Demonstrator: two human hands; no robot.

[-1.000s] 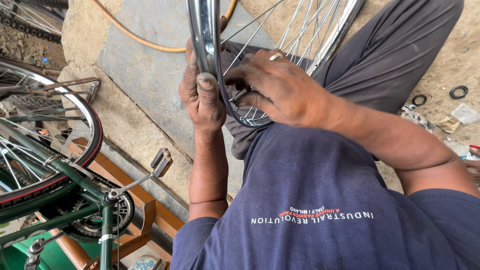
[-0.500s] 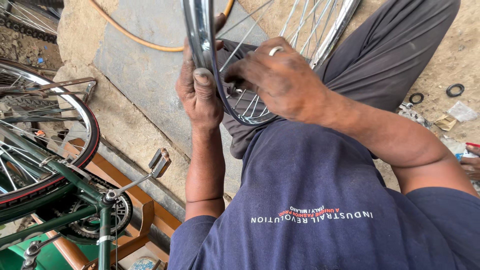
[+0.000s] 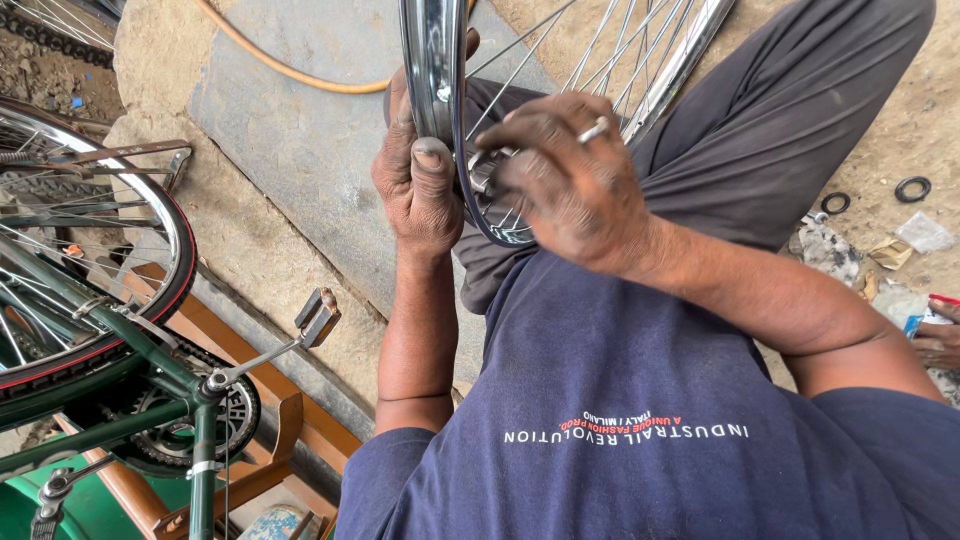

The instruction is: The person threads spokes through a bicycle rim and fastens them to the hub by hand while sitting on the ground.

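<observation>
Chrome gleams on the bare wheel rim (image 3: 432, 60) that stands upright over the person's lap, its thin spokes (image 3: 590, 60) fanning up toward the top edge of the view. The left hand (image 3: 420, 180) is clenched around the rim's lower arc, thumb pressed flat along the metal. The right hand (image 3: 570, 175), a ring on one finger, reaches in among the spokes just beside the rim, fingers curled; whether they pinch a spoke or a small tool cannot be told. Below the wheel lie dark grey trousers (image 3: 790, 130). To the left stands a green bicycle (image 3: 120, 400) with a red-lined tyre, its pedal (image 3: 317, 318) jutting out. An orange hose (image 3: 290, 70) curves across the concrete slab (image 3: 300, 160), and two black rubber rings (image 3: 912, 189) lie on the dirt to the right
</observation>
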